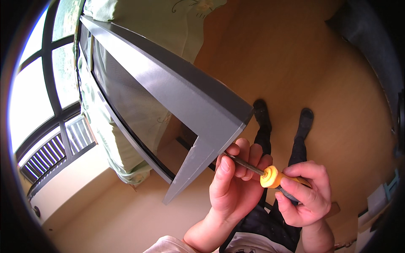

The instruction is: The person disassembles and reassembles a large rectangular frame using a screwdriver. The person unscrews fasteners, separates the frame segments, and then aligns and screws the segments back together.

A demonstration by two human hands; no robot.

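Note:
A screwdriver (pixel 273 177) with a yellow and black handle slants between my hands, its metal shaft pointing up and left. My right hand (pixel 310 192) is closed round the handle. Curled about the shaft's far end, my left hand (pixel 236 181) has its thumb on one side and its fingers on the other. The tip meets the end edge of a grey frame (pixel 190 97), close to its corner; my fingertips hide the exact contact point. The frame's long bar runs away to the upper left, and dark mesh (pixel 126 71) shows inside it.
A window (pixel 38 92) with dark bars fills the left side. Pale green cloth (pixel 164 25) lies behind the frame, with more hanging below it. My legs and dark shoes (pixel 304 122) stand on the brown floor (pixel 295 55). A light-coloured object (pixel 377 200) sits at the lower right.

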